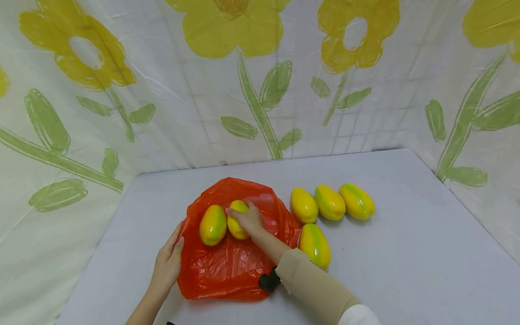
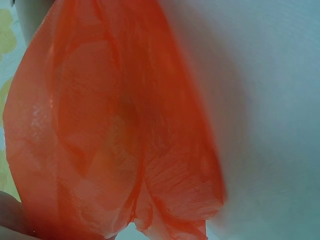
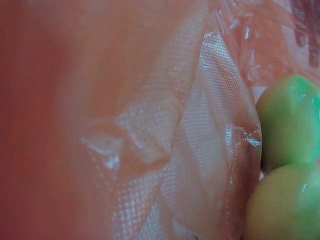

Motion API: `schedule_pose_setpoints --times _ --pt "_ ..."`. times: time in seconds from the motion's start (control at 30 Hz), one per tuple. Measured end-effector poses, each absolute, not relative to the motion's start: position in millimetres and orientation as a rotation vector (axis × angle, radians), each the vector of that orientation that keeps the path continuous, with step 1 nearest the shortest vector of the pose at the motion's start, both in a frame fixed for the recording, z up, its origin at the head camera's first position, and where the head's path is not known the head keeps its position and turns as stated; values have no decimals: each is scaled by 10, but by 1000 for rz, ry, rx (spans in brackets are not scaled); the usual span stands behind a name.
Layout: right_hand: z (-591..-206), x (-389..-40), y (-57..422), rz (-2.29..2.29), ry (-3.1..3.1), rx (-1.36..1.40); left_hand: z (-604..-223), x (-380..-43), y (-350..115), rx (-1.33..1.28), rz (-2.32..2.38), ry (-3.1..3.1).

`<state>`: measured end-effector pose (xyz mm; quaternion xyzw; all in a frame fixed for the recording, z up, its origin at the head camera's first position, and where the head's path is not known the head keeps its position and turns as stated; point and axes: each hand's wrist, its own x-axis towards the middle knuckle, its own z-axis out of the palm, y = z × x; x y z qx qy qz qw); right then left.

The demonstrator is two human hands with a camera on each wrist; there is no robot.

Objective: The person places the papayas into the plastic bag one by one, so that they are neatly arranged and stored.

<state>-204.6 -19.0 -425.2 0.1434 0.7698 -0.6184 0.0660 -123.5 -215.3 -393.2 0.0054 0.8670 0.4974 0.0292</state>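
Note:
A red plastic bag (image 1: 225, 271) lies spread open on the table, its mouth facing up. My left hand (image 1: 168, 259) grips the bag's left rim, thumb on the near side. Inside the bag, my right hand (image 1: 251, 220) holds a yellow-green papaya (image 1: 235, 228) from above and the right. Another papaya (image 1: 213, 225) lies just left of it. In the left wrist view, the thin red film (image 2: 115, 125) fills the middle. Crumpled bag film (image 3: 200, 140) covers much of the right wrist view, with two papayas showing at its right edge.
Three papayas (image 1: 330, 202) stand in a row right of the bag, and another papaya (image 1: 314, 246) lies nearer, beside my right forearm. A small black object (image 1: 269, 280) sits at the sleeve. A flower-printed curtain (image 1: 195, 99) hangs behind the white table (image 1: 406, 271).

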Motion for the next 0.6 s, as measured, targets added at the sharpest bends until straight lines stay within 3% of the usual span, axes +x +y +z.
schedule_pose_setpoints --times 0.6 --pt "-4086 -1947 -36 -1860 2350 437 -3933 -1222 -2158 42 1548 2682"
